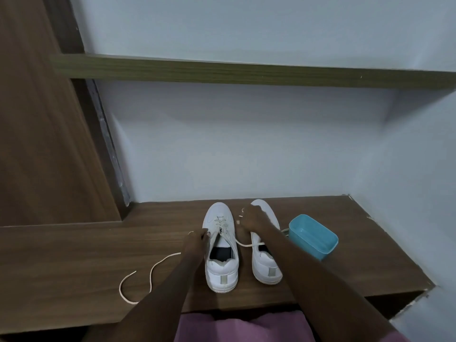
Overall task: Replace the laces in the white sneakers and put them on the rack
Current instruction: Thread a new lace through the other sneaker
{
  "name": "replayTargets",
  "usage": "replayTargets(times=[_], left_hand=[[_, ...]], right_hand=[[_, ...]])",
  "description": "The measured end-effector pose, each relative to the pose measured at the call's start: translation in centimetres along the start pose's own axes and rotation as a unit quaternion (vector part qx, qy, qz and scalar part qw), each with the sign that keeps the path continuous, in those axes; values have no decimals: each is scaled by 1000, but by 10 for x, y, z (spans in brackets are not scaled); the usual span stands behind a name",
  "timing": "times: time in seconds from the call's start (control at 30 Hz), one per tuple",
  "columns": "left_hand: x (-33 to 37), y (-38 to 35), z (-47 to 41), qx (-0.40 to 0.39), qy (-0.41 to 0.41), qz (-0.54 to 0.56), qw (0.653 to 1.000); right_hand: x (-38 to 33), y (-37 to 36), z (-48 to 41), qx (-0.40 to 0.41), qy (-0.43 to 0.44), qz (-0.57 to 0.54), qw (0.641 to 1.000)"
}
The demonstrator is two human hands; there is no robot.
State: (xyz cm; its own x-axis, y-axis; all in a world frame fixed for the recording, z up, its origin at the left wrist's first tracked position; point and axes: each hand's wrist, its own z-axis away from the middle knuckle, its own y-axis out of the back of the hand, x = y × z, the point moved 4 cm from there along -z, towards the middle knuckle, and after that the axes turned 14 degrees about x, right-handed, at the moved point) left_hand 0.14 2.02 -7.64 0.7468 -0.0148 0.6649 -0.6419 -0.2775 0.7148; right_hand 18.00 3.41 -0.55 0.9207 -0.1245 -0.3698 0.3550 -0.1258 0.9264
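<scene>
Two white sneakers stand side by side on a brown wooden shelf, toes toward the wall. The left sneaker is laced partway near the toe. My left hand pinches one end of its cream lace, whose free length trails in a loop across the wood to the left. My right hand is raised over the right sneaker and pinches the other lace end, which runs back across the gap between the shoes. The right sneaker's front is partly hidden by my hand and forearm.
A turquoise plastic tub stands just right of the right sneaker. A pale wall rises behind the shoes, with an upper wooden shelf above. A tall wooden panel closes the left side. The shelf's edge drops off at the right.
</scene>
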Motion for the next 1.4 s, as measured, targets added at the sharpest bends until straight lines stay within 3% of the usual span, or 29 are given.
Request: replayTargets(times=[0.27,0.43,0.63,0.9,1.23,1.4], left_hand=[[5,-10,-20,-85,62,-77,992],[2,-2,-21,-43,6,-183,982],[-5,4,-12,-25,-22,-227,973],[5,12,-21,13,14,-136,991],[-7,4,-32,0,19,-152,988],[4,11,-22,67,-26,-130,989]], right_hand=[[1,-64,0,-34,-99,-113,988],[5,-69,-6,-6,-159,-138,978],[11,-75,-1,44,-227,-168,958],[4,-70,-9,78,-250,-182,948],[3,-72,-17,37,-193,-164,967],[4,-59,-10,22,-170,-186,967]])
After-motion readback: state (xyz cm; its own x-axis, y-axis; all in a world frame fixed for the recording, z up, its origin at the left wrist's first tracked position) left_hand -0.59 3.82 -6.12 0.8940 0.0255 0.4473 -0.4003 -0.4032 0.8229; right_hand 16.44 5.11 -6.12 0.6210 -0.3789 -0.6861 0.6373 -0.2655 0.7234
